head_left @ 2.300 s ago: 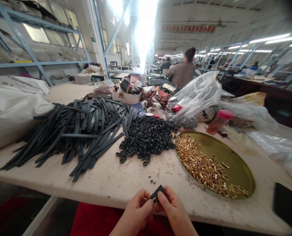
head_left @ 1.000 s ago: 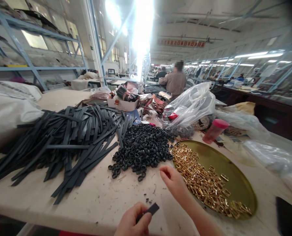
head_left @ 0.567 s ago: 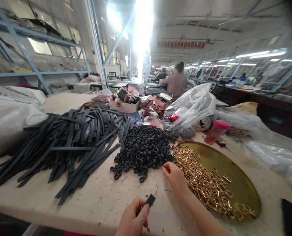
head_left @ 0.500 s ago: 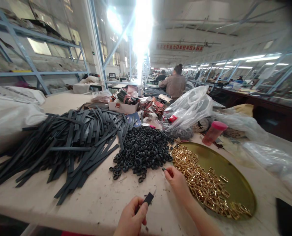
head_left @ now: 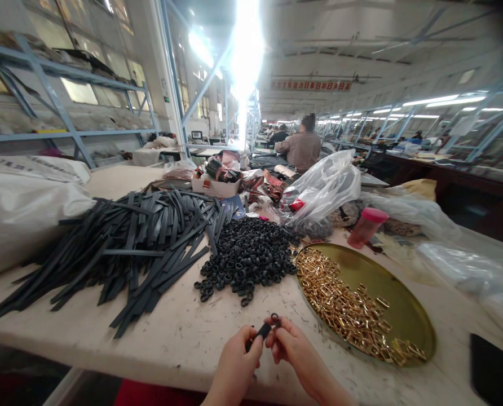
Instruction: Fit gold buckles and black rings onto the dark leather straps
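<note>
My left hand (head_left: 239, 356) is closed on a black strap (head_left: 263, 331), whose flat end sticks out past the thumb. Right beside it, my right hand (head_left: 289, 344) pinches a small black loop (head_left: 275, 320) at the tip of the strap. Whether the strap end passes into the loop I cannot tell. Just beyond both hands is a heap of black loops (head_left: 251, 256). Long black straps (head_left: 150, 225) lie in a loose pile to the left. A round gold tray (head_left: 397, 287) on the right holds many gold metal buckles (head_left: 340, 299).
A pink-lidded jar (head_left: 366, 228) stands behind the tray, near a clear plastic bag (head_left: 327, 183). A white sack (head_left: 27, 214) lies at the left. Farther back are a box of scraps (head_left: 215, 186) and a seated person (head_left: 303, 148). A dark flat object (head_left: 494, 369) sits at the right edge.
My right hand has moved from beside the loop heap and tray toward my left hand, carrying a loop to the strap end. The view has shifted slightly.
</note>
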Tool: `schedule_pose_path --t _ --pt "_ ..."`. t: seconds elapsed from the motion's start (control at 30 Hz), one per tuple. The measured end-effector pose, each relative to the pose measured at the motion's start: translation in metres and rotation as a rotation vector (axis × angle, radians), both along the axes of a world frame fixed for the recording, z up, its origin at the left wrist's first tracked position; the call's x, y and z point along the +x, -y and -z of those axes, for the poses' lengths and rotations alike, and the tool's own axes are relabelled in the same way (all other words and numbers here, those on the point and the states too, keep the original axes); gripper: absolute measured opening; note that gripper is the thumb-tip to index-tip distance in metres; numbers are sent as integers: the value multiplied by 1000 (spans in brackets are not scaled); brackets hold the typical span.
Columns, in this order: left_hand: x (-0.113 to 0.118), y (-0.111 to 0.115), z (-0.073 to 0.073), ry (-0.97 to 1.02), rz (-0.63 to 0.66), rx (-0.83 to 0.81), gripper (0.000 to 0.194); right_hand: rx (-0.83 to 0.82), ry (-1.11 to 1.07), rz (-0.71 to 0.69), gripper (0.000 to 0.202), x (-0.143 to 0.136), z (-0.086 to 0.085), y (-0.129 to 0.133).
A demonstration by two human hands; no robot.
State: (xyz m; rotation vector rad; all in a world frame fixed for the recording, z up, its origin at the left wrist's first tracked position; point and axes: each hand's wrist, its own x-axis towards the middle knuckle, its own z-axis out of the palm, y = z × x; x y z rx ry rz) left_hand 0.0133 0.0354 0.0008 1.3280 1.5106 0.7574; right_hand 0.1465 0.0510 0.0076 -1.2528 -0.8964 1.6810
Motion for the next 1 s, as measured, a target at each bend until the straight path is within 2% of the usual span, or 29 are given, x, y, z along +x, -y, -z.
schedule_pose_path --t 0.17,0.33,0.53,0.67,0.77,0.87,1.0 --pt "2 -4 0 -69 24 4 19 31 -54 -79 23 8 5 2" --pt "2 -4 -3 -112 33 33 19 80 -32 -10 41 12 12 0" --pt "4 0 -10 -98 13 66 22 77 -60 112 33 8 12 0" --pt "6 2 -11 -97 5 67 20 80 -59 122 29 5 12 7" --pt "7 5 -10 -45 46 41 19 87 -51 122 26 5 13 12" --pt "6 8 -9 16 86 -14 20 52 -133 153 26 7 14 17" --pt "4 13 -12 23 128 -20 20 26 -194 17 28 7 12 24"
